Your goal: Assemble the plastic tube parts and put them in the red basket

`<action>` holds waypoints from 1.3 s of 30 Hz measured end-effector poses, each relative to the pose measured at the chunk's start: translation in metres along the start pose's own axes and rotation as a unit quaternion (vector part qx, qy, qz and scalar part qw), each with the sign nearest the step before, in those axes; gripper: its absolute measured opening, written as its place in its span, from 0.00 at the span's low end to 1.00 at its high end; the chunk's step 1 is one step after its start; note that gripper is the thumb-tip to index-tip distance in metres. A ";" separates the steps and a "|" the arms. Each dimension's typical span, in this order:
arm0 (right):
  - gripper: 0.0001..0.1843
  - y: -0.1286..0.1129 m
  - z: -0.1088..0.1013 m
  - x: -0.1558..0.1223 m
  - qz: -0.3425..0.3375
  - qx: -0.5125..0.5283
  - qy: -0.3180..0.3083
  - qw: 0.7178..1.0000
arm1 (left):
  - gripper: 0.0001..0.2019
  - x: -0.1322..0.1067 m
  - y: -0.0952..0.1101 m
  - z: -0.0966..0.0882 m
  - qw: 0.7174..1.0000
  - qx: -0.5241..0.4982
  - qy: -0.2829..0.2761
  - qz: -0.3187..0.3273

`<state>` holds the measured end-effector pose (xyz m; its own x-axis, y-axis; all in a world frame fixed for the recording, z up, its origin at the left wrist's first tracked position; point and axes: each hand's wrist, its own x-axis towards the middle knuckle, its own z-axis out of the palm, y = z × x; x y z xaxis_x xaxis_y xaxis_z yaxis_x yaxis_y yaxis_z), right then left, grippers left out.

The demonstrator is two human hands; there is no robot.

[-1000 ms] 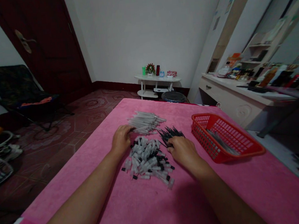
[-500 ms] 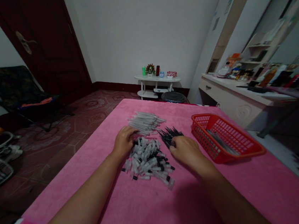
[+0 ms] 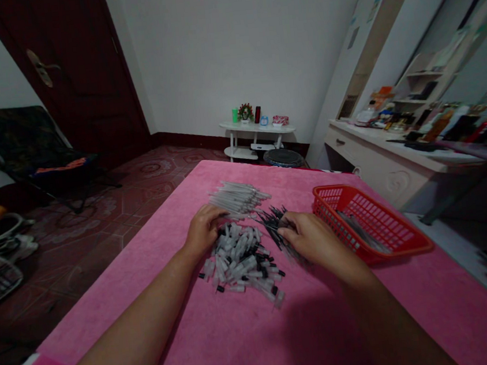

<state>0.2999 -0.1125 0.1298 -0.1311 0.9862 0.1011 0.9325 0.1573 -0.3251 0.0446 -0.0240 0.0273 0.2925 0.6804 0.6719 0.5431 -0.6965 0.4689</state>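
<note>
On a pink cloth-covered table (image 3: 225,335) lie three piles: short clear caps with black ends (image 3: 243,261), long clear tubes (image 3: 239,197) behind them, and thin black refills (image 3: 271,220). My left hand (image 3: 205,227) rests curled at the left edge of the cap pile, just below the tubes; what its fingers hold is hidden. My right hand (image 3: 310,236) lies over the black refills with its fingers pinched on some of them, beside the red basket (image 3: 388,237).
The red basket holds several dark finished pieces. A dresser (image 3: 380,162) crowded with bottles stands to the right. A small white stand (image 3: 258,134), a dark door (image 3: 66,73) and a folding chair (image 3: 27,153) lie beyond the table.
My right hand has shifted right and a little away from me, over the black refills toward the basket. My left hand has slid slightly down from the tubes to the cap pile.
</note>
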 end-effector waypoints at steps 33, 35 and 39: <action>0.15 -0.011 0.016 0.002 -0.027 0.212 0.183 0.960 | 0.11 0.003 0.015 0.010 0.990 -0.124 0.025 -0.069; 0.14 -0.007 0.018 0.003 -0.038 0.201 0.177 0.963 | 0.10 0.003 0.008 0.012 0.974 -0.159 0.079 -0.143; 0.06 -0.003 0.025 0.003 -0.058 0.113 0.042 0.991 | 0.11 0.005 0.000 0.012 0.933 -0.226 0.151 -0.236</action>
<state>0.2885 -0.1090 0.1079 -0.1955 0.9547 0.2244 0.8129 0.2857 -0.5075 0.0559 -0.0182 0.0239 -0.1680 0.8882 0.4277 0.1482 -0.4062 0.9017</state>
